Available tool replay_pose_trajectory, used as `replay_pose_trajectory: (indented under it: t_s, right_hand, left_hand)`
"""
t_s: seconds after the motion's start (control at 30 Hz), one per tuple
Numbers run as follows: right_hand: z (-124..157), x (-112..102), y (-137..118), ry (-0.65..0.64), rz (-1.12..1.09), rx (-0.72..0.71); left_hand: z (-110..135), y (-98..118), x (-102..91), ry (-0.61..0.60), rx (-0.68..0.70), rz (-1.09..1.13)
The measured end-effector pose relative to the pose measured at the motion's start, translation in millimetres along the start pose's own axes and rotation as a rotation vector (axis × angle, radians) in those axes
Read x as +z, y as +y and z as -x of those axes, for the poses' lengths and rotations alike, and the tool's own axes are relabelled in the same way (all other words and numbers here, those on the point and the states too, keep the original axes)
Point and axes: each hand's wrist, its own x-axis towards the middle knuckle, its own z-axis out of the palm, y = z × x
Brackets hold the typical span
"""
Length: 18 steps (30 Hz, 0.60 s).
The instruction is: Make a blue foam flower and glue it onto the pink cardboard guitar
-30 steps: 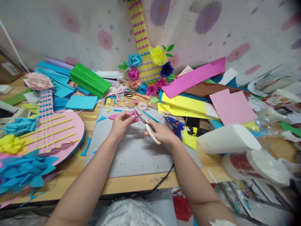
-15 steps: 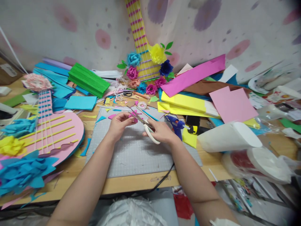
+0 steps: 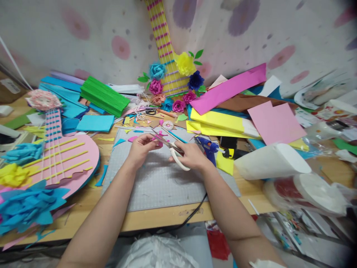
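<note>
Over the grey cutting mat (image 3: 156, 186), my left hand (image 3: 139, 149) pinches a small piece of magenta paper (image 3: 157, 139). White-handled scissors (image 3: 178, 159) are gripped in my right hand (image 3: 191, 154), their blades pointing up and left against the magenta paper. My fingers partly cover the paper and the scissor handles. A flat magenta scrap (image 3: 132, 138) lies by my left fingers. Just right of my right hand is a blue glue gun (image 3: 208, 147).
A pink paper guitar (image 3: 80, 149) with flowers lies at the left. A yellow guitar (image 3: 173, 78) leans on the back wall. Green crepe paper (image 3: 104, 96), yellow sheets (image 3: 217, 123) and pink card (image 3: 277, 123) lie behind the mat. A white roll (image 3: 267, 163) sits at the right.
Both hands stay almost in place, with the scissors and the magenta paper still held. More of the magenta piece shows above the blades now. The whole view has shifted slightly.
</note>
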Motion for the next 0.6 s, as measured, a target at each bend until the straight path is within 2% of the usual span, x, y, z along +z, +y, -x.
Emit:
replay_pose_trajectory:
  t_s: [0.33, 0.5, 0.6]
  right_hand:
    - [-1, 2, 0, 0.022, -0.05, -0.014]
    - [-1, 4, 8, 0.043, -0.131, 0.011]
    - [-1, 3, 11, 0.038, -0.108, 0.029]
  left_hand:
    - [0, 3, -1.9, 0.0, -0.031, 0.042]
    - [1, 2, -2.7, -0.029, -0.002, -0.017]
    - [2, 2, -1.6, -0.051, 0.001, -0.033]
